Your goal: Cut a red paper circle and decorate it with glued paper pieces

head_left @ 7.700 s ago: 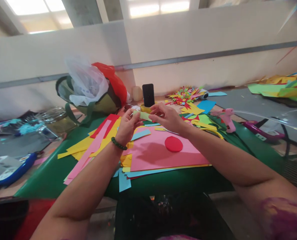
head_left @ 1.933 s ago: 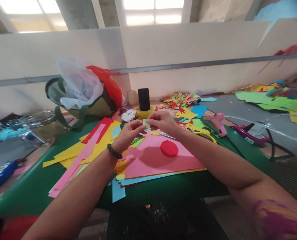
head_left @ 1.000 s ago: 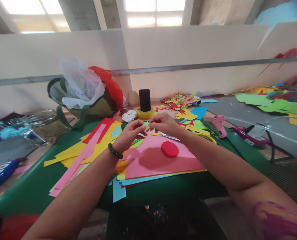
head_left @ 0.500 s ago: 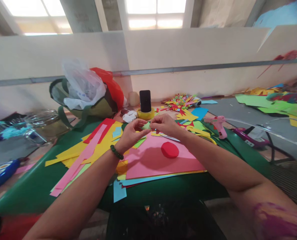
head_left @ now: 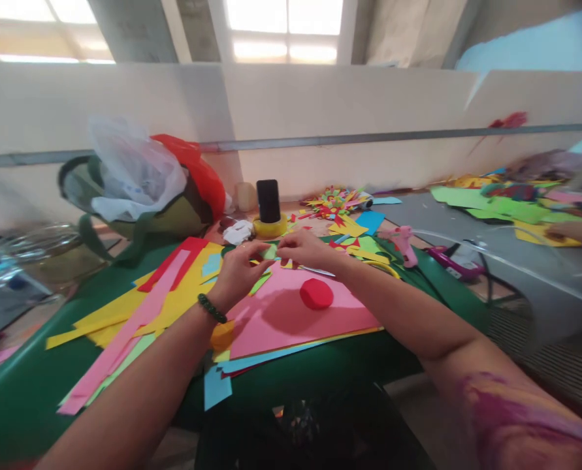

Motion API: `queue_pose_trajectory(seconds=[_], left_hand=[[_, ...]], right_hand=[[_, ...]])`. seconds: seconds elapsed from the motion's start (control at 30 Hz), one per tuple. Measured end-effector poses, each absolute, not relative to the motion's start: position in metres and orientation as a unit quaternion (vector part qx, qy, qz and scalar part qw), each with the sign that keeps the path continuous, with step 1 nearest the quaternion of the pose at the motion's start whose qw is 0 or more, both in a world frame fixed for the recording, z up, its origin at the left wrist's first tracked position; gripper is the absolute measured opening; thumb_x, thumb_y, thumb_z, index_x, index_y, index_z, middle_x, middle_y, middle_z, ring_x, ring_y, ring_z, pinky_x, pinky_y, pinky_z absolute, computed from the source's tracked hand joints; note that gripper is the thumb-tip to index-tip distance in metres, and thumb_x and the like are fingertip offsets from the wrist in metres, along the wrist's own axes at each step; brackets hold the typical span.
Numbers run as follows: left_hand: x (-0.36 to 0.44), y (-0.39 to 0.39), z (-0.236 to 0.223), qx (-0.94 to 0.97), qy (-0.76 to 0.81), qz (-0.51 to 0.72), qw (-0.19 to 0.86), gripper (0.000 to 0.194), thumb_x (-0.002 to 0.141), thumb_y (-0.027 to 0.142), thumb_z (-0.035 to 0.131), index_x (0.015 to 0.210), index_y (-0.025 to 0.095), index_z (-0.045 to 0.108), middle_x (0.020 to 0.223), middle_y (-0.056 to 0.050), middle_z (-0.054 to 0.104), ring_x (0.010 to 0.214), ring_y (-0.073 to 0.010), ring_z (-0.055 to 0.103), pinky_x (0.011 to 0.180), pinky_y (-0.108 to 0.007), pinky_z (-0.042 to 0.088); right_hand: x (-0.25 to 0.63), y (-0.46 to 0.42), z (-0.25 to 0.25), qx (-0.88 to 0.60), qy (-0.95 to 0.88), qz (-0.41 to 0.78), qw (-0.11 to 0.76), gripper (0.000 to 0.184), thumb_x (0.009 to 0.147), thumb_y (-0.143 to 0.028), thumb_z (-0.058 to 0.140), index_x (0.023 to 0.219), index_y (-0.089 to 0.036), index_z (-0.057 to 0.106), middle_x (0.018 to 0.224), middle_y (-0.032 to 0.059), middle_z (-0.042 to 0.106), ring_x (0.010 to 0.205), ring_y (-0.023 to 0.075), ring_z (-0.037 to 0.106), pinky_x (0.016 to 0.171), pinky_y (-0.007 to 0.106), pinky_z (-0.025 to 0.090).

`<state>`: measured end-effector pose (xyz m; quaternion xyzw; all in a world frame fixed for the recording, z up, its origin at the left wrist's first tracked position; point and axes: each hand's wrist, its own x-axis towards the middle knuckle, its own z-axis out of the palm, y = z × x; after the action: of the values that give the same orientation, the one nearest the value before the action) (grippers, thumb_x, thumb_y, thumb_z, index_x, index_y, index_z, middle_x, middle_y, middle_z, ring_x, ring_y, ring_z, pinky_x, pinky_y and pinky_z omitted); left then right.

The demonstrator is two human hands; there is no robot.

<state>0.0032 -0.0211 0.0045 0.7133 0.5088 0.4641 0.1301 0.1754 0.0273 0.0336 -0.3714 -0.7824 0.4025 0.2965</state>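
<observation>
Between my two hands is a small piece of light green paper (head_left: 270, 252), mostly covered by the fingers. My left hand (head_left: 239, 271) pinches it from the left, a dark green bead bracelet on the wrist. Close against it, my right hand (head_left: 303, 250) has its fingertips bent together on the paper's right side. Below them a red paper circle (head_left: 317, 294) lies on a pink sheet (head_left: 291, 326), which tops a stack of coloured paper. Part of a scissors blade (head_left: 319, 271) shows under my right wrist.
Yellow strips (head_left: 109, 316) and pink strips (head_left: 138, 331) spread to the left, before a stuffed bag (head_left: 166, 205). A phone (head_left: 268, 201) stands at a yellow tape roll (head_left: 270, 226). Rightward are a pink glue gun (head_left: 402, 245), green sheets (head_left: 481, 203) and another person's hand (head_left: 575, 232).
The view has turned right, so everything appears shifted left. Both hands stay together at the green paper, which is now more covered. Another person's hand has come into view at far right.
</observation>
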Motion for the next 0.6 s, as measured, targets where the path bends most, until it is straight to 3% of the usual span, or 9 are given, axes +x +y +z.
queue_pose_trajectory(seconds=[0.13,0.23,0.37,0.43,0.53,0.6], left_hand=[[0.001,-0.018,0.005,0.693,0.507,0.474,0.195,0.034,0.067,0.045,0.076,0.087,0.018,0.066,0.077,-0.003,0.068,0.071,-0.0181,0.063,0.063,-0.028,0.052],[0.0,-0.019,0.01,0.688,0.499,0.478,0.223,0.038,0.064,0.046,0.077,0.086,0.018,0.064,0.078,-0.003,0.068,0.073,-0.0178,0.064,0.066,-0.029,0.054],[0.001,-0.02,0.014,0.675,0.495,0.492,0.239,0.043,0.062,0.049,0.077,0.086,0.017,0.062,0.077,-0.002,0.066,0.072,-0.0172,0.064,0.068,-0.03,0.055],[0.003,-0.02,0.011,0.68,0.494,0.481,0.249,0.042,0.063,0.049,0.076,0.086,0.017,0.061,0.078,-0.002,0.066,0.073,-0.0178,0.064,0.068,-0.031,0.055],[0.01,-0.02,0.003,0.713,0.486,0.437,0.251,0.037,0.066,0.047,0.073,0.085,0.018,0.061,0.081,-0.004,0.068,0.075,-0.0186,0.065,0.066,-0.031,0.055],[0.015,-0.021,-0.002,0.741,0.483,0.39,0.257,0.034,0.067,0.046,0.071,0.085,0.018,0.061,0.082,-0.004,0.068,0.075,-0.0186,0.064,0.066,-0.031,0.054]], right_hand=[[0.196,0.011,0.059,-0.387,-0.86,0.171,0.285,0.009,0.08,-0.023,0.068,0.084,-0.015,0.071,0.064,0.0001,0.063,0.06,0.0114,0.054,0.057,0.023,0.035],[0.23,-0.008,0.077,-0.404,-0.869,0.129,0.256,0.019,0.086,-0.033,0.062,0.086,-0.017,0.07,0.067,0.0004,0.063,0.06,0.0112,0.052,0.058,0.024,0.032],[0.293,-0.015,0.069,-0.52,-0.839,0.073,0.14,0.041,0.092,-0.05,0.049,0.074,-0.017,0.067,0.066,0.003,0.064,0.06,0.0141,0.053,0.055,0.026,0.029],[0.324,-0.012,0.053,-0.587,-0.807,0.01,0.056,0.045,0.093,-0.049,0.046,0.069,-0.017,0.065,0.07,0.0073,0.067,0.066,0.0183,0.058,0.056,0.028,0.03],[0.365,-0.004,0.024,-0.679,-0.732,-0.033,0.04,0.037,0.093,-0.044,0.046,0.1,-0.015,0.068,0.092,0.0137,0.072,0.083,0.0255,0.065,0.061,0.03,0.035],[0.385,0.008,0.007,-0.703,-0.708,-0.034,0.054,0.042,0.093,-0.043,0.046,0.119,-0.013,0.061,0.104,0.0178,0.071,0.093,0.029,0.066,0.067,0.031,0.04]])
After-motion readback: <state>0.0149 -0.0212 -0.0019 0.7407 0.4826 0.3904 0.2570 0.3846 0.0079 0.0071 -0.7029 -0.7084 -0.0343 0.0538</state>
